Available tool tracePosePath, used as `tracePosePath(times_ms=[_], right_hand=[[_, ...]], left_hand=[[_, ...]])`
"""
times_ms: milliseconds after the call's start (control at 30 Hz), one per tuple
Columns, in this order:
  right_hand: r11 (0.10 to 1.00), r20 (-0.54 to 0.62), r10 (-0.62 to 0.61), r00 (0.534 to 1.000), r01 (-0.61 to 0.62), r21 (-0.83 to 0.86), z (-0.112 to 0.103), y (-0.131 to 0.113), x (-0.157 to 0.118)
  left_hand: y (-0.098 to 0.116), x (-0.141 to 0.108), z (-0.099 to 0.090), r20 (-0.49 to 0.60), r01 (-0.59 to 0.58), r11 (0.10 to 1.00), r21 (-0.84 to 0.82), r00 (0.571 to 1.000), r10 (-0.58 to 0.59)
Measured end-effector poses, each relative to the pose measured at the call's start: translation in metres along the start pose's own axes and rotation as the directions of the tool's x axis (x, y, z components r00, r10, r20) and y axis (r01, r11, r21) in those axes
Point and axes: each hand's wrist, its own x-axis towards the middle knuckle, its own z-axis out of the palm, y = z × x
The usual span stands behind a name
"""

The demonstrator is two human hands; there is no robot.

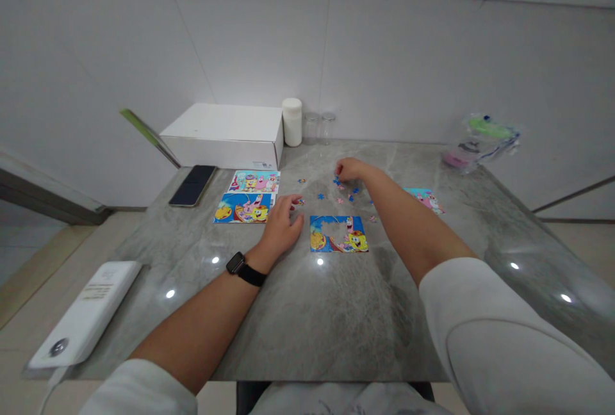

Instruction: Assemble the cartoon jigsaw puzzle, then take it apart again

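Note:
A partly assembled jigsaw puzzle [317, 226] with a gap in its middle lies on the grey table before me. My left hand [284, 226] rests to its left, thumb and fingers apart; a small loose puzzle piece [300, 202] is at its fingertips. Farther off, my right hand [350, 170] is closed in a pinch at a blue puzzle piece [336, 180], partly hidden by the fingers. Several loose pieces, among them a blue one [321, 196] and a pink one [341, 200], are scattered between the hands. A printed picture card [243, 208] lies left of my left hand.
Behind are a white box [221, 136], a white bottle [292, 122] and two clear glasses [328, 127]. A phone [193, 186] and a white power bank [89, 312] lie left. At right are a colourful card [426, 200], partly behind my forearm, and a plastic bag [480, 143].

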Motion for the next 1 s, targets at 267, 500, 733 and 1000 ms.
tracePosePath(times_ms=[267,500,733,1000], right_hand=[[0.998,0.025,-0.001,1.000,0.000,0.069,0.0044,0.0066,-0.0038],[0.998,-0.026,-0.069,0.997,0.069,0.007,0.0026,0.0062,-0.0075],[0.998,0.058,-0.054,0.997,0.057,-0.041,-0.0012,0.0024,-0.0062],[0.993,0.081,-0.097,0.992,0.102,-0.063,-0.0009,0.0020,-0.0029]], left_hand=[[0.0009,0.0006,-0.0009,0.004,0.000,1.000,0.017,1.000,0.000],[0.0025,0.0001,-0.0005,0.008,-0.010,1.000,0.017,1.000,0.010],[0.0030,-0.0001,-0.0004,0.002,-0.022,1.000,-0.004,1.000,0.022],[0.0032,-0.0009,0.0001,0.004,-0.026,1.000,-0.006,1.000,0.026]])
